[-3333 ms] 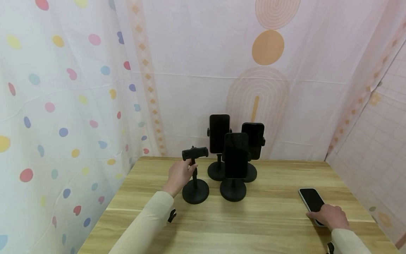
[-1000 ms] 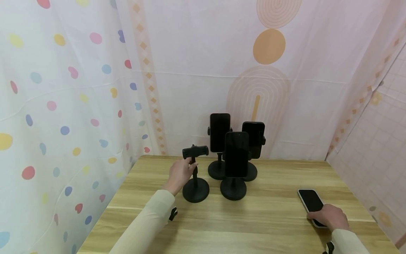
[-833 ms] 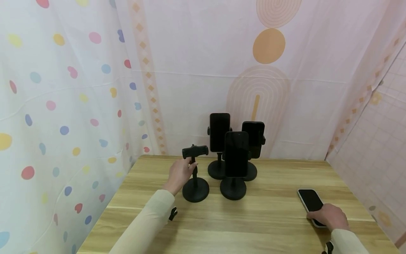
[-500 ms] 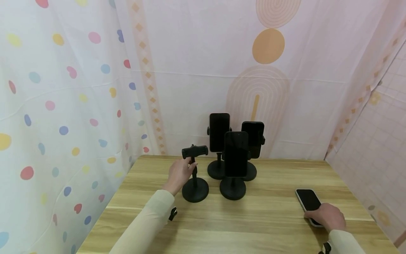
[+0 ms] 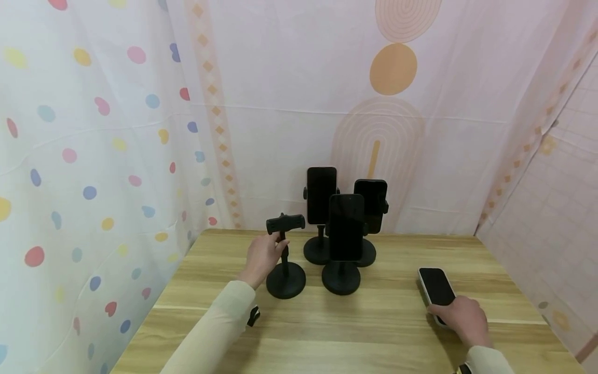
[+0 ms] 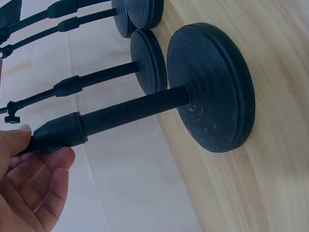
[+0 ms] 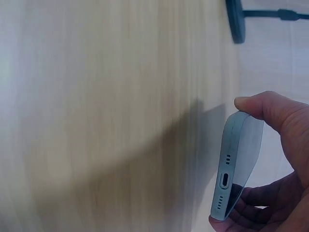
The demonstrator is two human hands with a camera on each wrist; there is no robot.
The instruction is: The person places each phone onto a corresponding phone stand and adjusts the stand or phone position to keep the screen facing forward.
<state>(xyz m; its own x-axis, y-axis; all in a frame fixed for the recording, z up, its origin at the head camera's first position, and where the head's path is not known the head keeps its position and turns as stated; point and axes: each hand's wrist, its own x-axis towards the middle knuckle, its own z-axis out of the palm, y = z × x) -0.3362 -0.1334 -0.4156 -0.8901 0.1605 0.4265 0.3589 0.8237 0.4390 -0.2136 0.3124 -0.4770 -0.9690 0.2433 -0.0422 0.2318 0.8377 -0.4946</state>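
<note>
My left hand (image 5: 262, 258) pinches the upper pole of a black phone stand (image 5: 286, 281) whose top clamp holds nothing. In the left wrist view, the thumb and fingers of the left hand (image 6: 34, 179) grip the collar of that stand (image 6: 212, 92), its round base on the table. At the right, my right hand (image 5: 462, 317) grips a smartphone (image 5: 436, 286) in a pale case by its lower sides, screen up. The right wrist view has the phone (image 7: 231, 164) edge-on with its charging port, raised over its shadow, the right hand's (image 7: 285, 140) thumb and fingers on opposite edges.
Three black stands with upright phones stand right of the held stand: a front phone (image 5: 346, 228), a back left phone (image 5: 322, 195) and a back right phone (image 5: 374, 205). The wooden table (image 5: 374, 332) ends at a patterned curtain (image 5: 280, 130) behind.
My right hand has lifted the phone off the table and moved it left and slightly forward. The left hand keeps its hold on the stand, which stays in place.
</note>
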